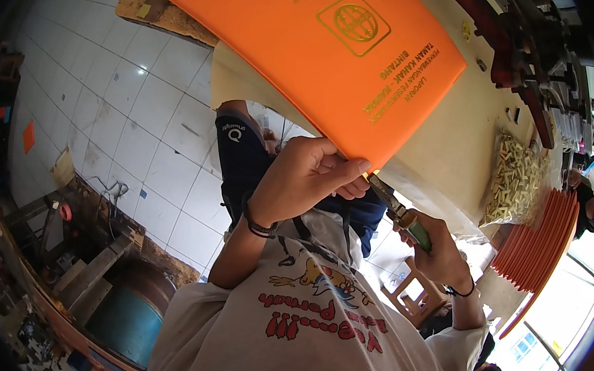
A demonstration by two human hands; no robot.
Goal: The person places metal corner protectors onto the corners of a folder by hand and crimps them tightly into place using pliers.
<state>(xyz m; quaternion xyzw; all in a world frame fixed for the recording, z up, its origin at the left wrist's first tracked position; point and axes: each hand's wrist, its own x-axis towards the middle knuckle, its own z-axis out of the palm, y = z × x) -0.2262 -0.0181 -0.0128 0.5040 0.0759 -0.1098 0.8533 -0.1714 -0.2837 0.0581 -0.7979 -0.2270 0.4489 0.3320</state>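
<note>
An orange folder (287, 50) with gold lettering and a round gold emblem lies on the table, one corner reaching past the near edge. My left hand (319, 170) is closed, its thumb and fingers pinching the folder beside that corner. My right hand (436, 251) is wrapped round the green grips of a pair of pliers (389, 199). The jaws of the pliers meet the folder's corner, where a small gold metal corner piece (373, 173) shows. Whether the jaws are fully closed on it I cannot tell.
A clear plastic bag (516, 180) of small gold pieces lies at the right of the table (440, 163). Beyond it stands a stack of orange folders (539, 242). Dark red metal machinery (497, 40) lines the far right. A wooden stool (411, 291) stands below; white tiles cover the floor.
</note>
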